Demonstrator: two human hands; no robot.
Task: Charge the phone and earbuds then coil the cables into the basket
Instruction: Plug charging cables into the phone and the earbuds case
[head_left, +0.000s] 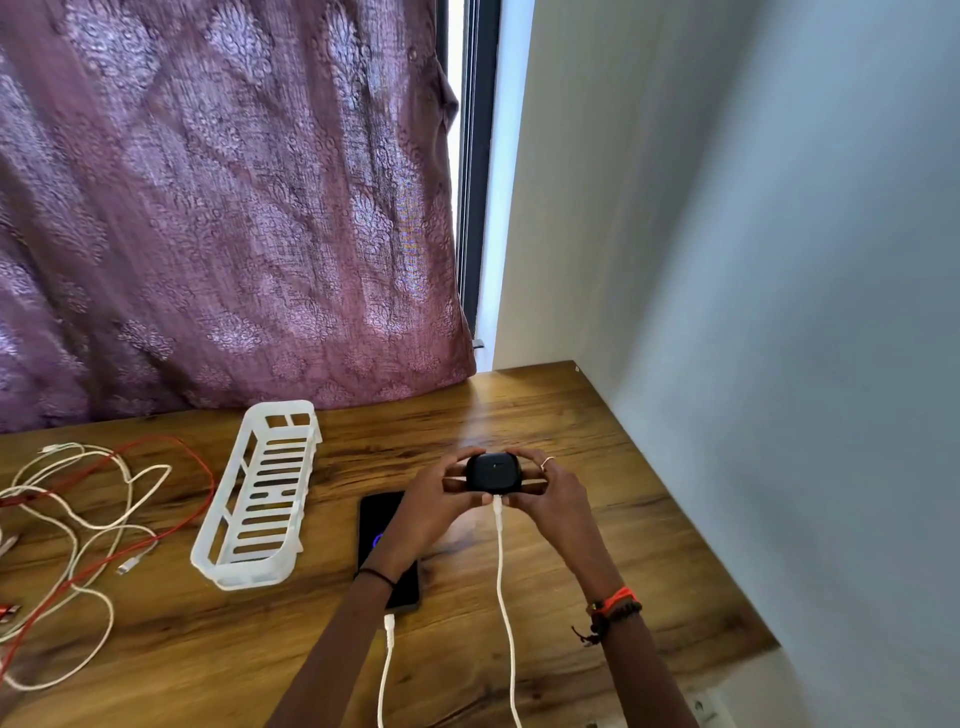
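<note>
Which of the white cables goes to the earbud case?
The right-hand cable between the arms: its plug meets the earbud case that the left hand and right hand hold. The left-hand cable ends at the phone.

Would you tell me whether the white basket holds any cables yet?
Empty: the basket shows only its slatted floor; loose cables lie on the table beside it.

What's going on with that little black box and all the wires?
A person's left hand and right hand hold the black earbuds case just above the table, a white cable plugged into it. The phone lies next to the white basket with a second cable at its end. The loose cables are not yet coiled.
</note>
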